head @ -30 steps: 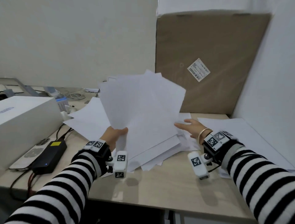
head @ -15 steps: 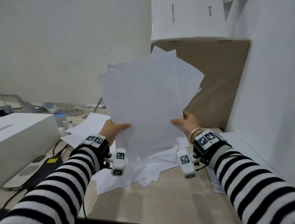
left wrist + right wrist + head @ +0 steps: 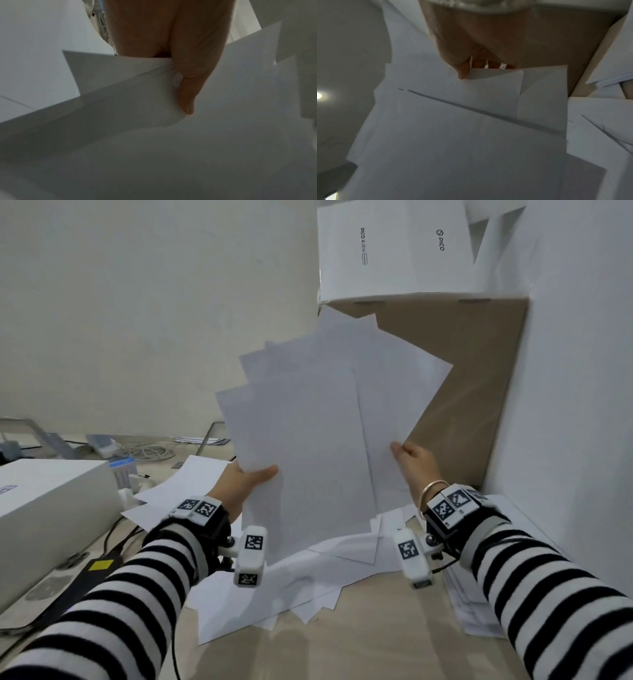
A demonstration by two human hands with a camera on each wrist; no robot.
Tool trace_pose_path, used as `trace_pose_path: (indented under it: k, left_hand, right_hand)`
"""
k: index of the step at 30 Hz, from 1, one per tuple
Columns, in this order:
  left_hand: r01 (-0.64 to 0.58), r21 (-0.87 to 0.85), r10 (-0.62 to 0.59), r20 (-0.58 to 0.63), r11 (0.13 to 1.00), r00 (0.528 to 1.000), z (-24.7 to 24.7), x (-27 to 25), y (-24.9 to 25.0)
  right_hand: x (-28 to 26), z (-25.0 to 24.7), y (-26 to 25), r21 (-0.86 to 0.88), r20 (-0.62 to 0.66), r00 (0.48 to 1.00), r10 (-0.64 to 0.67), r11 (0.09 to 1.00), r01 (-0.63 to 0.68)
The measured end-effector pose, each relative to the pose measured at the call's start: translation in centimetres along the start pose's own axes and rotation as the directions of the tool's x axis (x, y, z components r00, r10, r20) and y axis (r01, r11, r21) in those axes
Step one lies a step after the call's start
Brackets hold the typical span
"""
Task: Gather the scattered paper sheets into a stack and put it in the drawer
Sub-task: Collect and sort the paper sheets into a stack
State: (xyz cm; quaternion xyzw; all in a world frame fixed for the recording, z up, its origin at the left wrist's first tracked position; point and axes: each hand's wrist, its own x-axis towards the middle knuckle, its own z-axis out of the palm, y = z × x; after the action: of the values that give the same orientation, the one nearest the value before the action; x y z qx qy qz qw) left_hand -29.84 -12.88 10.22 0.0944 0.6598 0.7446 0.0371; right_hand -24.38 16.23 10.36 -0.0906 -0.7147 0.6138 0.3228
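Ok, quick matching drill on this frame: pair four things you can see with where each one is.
Things:
1. fanned paper sheets
2. white PICO box
3. black power adapter
4. loose sheets

Places:
A. on top of the cardboard box
B. lying on the desk under the raised sheets
C. held up between the left hand and the right hand
D. at the desk's left edge, beside the large white box

Pairs: 1-C, 2-A, 3-D, 4-B

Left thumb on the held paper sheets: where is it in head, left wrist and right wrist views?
Head: left thumb at centre-left, lying on the held paper sheets.
Left wrist: centre, pointing down onto the sheets.
Right wrist: not in it.
Shared landmark: the fanned held paper sheets, in all three.
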Motion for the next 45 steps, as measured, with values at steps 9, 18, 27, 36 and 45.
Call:
trace_pose_path:
  k: [9, 18, 27, 36, 45]
  left_hand:
    - [0.088, 0.042, -0.086, -0.057, 0.995, 0.995, 0.9, 0.1, -2.3]
    - [0.131, 0.115, -0.133, 0.012, 0.985, 0.991, 0.3, 0.6, -1.6]
    - [0.328, 0.174, -0.346, 0.086, 0.929, 0.934, -1.1, -0.6, -4.3]
    - [0.553, 0.218, -0.573, 0.036, 0.804, 0.819, -2.7, -1.5, -10.1]
    - [0.599, 0.228, -0.625, 0.061, 0.768, 0.778, -3.2, -0.7, -11.8]
  right_hand:
    - [0.8, 0.0, 0.6, -0.040, 0.042, 0.993, 0.111, 0.993, -0.109]
    - [1.5, -0.2, -1.4, 0.179, 0.065, 0.980, 0.188, 0.964, -0.196]
    - [1.6, -0.1, 0.9, -0.260, 0.100, 0.981, 0.168, 0.956, -0.137]
    - [-0.2, 0.9, 3.2, -0.359, 0.113, 0.982, 0.153, 0.927, -0.104]
    - [1.0, 1.1, 0.4, -0.204, -0.111, 0.994, -0.011, 0.979, -0.012]
